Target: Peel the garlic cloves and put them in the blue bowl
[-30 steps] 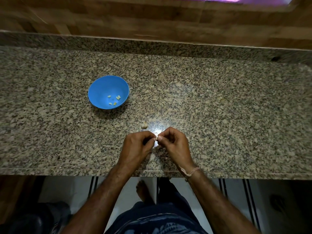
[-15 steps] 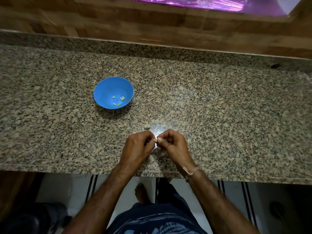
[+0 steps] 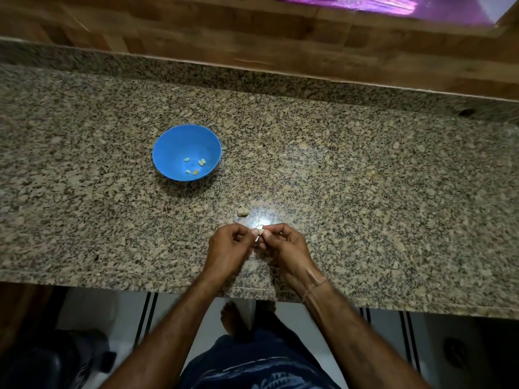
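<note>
One blue bowl [image 3: 168, 147] holds four peeled cloves [image 3: 187, 159]. One held clove [image 3: 261, 232] sits between the left hand [image 3: 229, 248] and the right hand [image 3: 283, 248]. One garlic piece [image 3: 242, 211] lies on the counter [image 3: 365, 192].

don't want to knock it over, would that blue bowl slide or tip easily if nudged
It probably slides easily: the blue bowl looks like light plastic, holds only a few peeled cloves, and sits on a glossy granite counter. Its rounded sides suggest a small base, so a push at the rim might rock it.

Left hand [image 3: 228, 248], right hand [image 3: 285, 249], curled, nearly touching.
</note>
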Demonstrator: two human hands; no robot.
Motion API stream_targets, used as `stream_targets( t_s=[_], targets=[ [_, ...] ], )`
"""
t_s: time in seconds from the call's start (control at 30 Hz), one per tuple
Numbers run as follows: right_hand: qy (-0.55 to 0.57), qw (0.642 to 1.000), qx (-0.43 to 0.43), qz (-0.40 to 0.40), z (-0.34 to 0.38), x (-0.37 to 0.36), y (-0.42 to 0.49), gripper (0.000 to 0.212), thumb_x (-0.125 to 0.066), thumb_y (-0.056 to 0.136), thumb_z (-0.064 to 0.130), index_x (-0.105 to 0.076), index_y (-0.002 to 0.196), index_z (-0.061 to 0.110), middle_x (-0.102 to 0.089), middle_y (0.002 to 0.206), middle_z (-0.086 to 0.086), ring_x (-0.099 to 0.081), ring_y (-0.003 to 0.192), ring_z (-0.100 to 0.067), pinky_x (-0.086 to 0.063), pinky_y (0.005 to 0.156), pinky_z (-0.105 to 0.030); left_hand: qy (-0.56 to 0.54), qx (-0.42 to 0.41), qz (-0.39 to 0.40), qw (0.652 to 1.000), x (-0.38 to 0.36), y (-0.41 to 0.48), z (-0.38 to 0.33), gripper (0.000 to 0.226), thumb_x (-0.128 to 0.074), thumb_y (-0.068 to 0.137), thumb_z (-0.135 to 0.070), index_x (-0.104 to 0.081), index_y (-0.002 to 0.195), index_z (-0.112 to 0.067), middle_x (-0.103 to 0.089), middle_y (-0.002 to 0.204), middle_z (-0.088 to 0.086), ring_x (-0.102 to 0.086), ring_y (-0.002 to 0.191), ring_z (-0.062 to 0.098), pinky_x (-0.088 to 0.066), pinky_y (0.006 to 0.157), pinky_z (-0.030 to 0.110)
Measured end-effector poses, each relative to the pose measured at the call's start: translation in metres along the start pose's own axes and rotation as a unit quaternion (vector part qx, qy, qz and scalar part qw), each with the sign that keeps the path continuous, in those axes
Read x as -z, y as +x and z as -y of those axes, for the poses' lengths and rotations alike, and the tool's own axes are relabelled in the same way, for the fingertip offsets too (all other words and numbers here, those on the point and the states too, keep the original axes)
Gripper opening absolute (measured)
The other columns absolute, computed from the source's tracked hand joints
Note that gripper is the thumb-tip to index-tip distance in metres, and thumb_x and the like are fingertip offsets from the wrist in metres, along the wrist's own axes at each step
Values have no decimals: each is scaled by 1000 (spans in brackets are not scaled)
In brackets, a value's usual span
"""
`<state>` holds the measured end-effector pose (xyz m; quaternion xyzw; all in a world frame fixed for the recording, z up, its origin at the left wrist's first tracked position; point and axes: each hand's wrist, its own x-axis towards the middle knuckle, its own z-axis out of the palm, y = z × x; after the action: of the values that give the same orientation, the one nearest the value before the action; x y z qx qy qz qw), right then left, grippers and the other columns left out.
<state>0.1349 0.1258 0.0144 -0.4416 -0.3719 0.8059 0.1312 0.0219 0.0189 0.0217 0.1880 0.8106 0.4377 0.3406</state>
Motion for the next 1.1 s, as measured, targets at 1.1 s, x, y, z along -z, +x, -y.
stream_targets(
  t_s=[1.1],
  targets=[
    [-209,962,142,104,24,36,42,14,-70,95,-1,-74,105,9,-77,98,-6,-74,95,-24,-63,85,-38,-83,51,-63,993,-45,13,-30,8,-72,95,-19,-78,93,-15,-78,85,1,-75,85,16,-59,71,22]
  ],
)
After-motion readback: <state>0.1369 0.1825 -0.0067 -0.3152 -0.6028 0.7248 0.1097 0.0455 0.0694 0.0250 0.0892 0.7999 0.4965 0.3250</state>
